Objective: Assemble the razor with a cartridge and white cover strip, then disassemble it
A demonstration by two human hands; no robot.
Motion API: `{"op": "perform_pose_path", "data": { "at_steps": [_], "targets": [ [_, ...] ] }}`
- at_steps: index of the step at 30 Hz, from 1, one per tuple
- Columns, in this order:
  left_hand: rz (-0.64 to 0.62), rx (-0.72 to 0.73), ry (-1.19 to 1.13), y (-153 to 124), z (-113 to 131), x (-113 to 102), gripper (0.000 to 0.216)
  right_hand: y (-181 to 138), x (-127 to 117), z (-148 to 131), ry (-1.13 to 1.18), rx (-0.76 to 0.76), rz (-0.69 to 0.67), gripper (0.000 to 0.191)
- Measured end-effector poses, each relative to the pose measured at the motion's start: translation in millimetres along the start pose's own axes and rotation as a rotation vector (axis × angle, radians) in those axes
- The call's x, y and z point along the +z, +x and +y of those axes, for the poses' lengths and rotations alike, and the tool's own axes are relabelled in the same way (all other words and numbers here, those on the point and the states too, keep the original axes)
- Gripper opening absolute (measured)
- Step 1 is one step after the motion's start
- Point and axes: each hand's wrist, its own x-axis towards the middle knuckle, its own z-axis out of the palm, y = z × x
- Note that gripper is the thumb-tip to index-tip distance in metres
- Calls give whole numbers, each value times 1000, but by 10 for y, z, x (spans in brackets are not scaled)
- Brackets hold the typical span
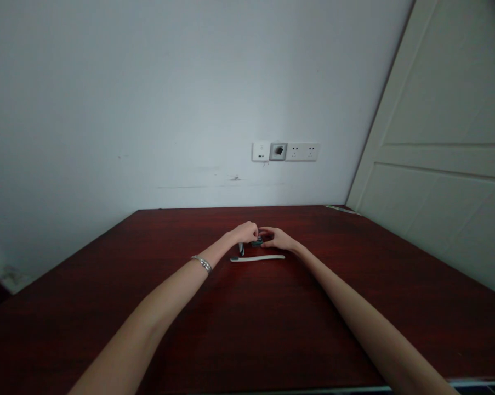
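My left hand (247, 232) reaches out over the dark red table, its fingers pinched together and pointing down. A small dark object with a greenish, shiny look (256, 242) lies under those fingertips; its kind is too small to tell. From the other side my right hand (277, 239) curls its thumb and fingers around that object, steadying it against the tabletop. Just below the left hand is a narrow black-and-pale piece (241, 249), partly covered by the hand. A long white toothbrush-like stick with a dark end (259, 258) lies crosswise nearer to me.
The reddish wooden table (247, 329) ends at a pale wall. Wall sockets (302, 152) and a grey-framed outlet (278, 151) sit above its back edge. A white panelled door (444, 164) borders the right side, and a thin pale strip (342, 209) lies at the back right corner.
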Motion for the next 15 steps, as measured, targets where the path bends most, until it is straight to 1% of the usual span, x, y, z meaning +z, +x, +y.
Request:
{"op": "perform_pose_path", "data": {
  "at_steps": [3, 5, 8, 10, 11, 13, 15],
  "targets": [
    [1, -25, -2, -2, 2, -11, 19, -1, 3, -21, 7, -1, -4, 68],
    [10, -35, -2, -2, -14, -20, 20, 4, -18, -41, 10, 10, 25, 66],
    [85, -20, 19, 1, -63, -30, 20, 18, -89, -75, -8, 36, 162, 51],
    [153, 18, 56, 0, -96, -36, 20, 25, -141, -108, -27, 57, 258, 38],
    [185, 40, 84, -3, -105, -38, 21, 27, -158, -129, -29, 77, 285, 35],
    [240, 88, 155, -16, -100, -42, 21, 24, -169, -179, -1, 127, 288, 34],
    [285, 135, 236, -38, -62, -47, 22, 17, -149, -231, 78, 166, 245, 34]
  ]
}}
